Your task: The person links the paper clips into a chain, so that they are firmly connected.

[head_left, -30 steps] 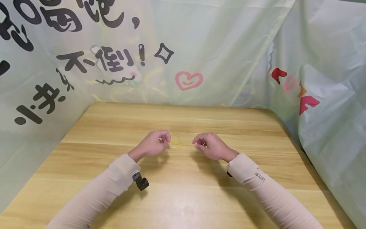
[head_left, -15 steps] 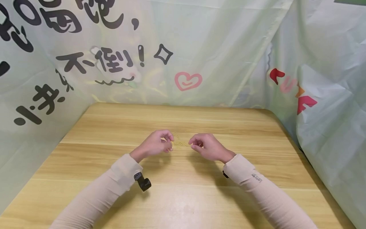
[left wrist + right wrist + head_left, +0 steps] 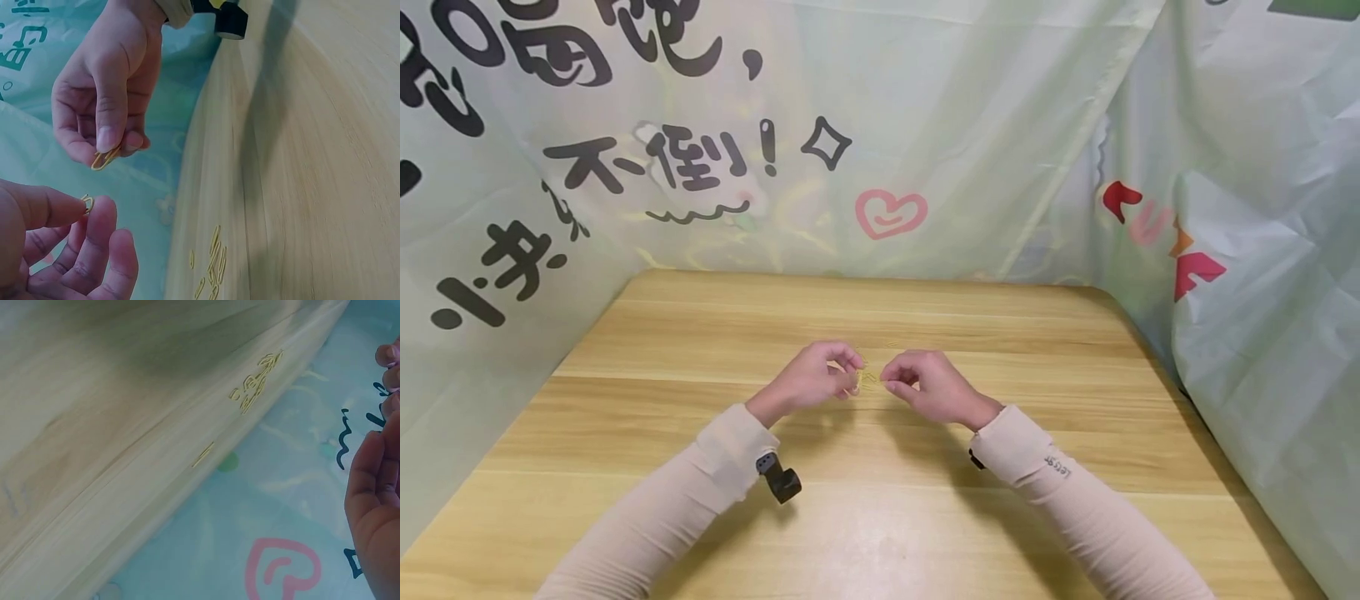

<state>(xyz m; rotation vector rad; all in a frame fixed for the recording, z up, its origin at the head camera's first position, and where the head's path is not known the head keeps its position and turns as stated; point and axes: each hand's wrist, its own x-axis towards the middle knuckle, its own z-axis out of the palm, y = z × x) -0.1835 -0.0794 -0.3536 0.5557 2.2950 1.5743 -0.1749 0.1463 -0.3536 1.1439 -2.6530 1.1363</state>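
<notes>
Right hand [image 3: 936, 387] moved left, left hand [image 3: 816, 372] slightly right; gap narrowed. Left thumb and finger pinch yellow paper clip [image 3: 91, 202], lower left of left wrist view; right pinches second clip [image 3: 106, 160], upper left. Loose clips [image 3: 215, 257] on table [image 3: 319, 187], bottom centre.

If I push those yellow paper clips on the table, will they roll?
Probably not: the paper clips lie flat on the table. They might slide together, since several overlap. Each is likely light, being thin bent wire.
</notes>
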